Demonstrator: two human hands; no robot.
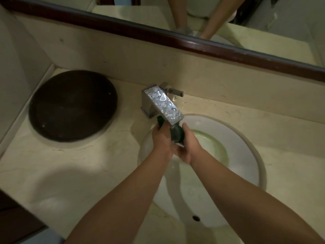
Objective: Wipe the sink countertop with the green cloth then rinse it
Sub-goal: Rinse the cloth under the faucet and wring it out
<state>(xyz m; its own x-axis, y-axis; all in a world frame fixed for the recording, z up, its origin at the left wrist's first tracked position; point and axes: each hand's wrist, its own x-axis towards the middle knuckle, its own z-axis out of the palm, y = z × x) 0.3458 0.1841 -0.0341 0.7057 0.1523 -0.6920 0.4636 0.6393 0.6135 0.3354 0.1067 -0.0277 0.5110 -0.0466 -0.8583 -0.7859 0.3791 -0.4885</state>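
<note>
Both arms reach forward over the sink, the left hand and right hand gripping the bunched cloth under the faucet.

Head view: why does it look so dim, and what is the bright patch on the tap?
Head view: the light is low and the picture soft; the tap glints on its flat top where water drops catch light; uneven shadows lie on the countertop; the wide lens slightly bows the mirror frame; the green cloth reads almost black.
</note>
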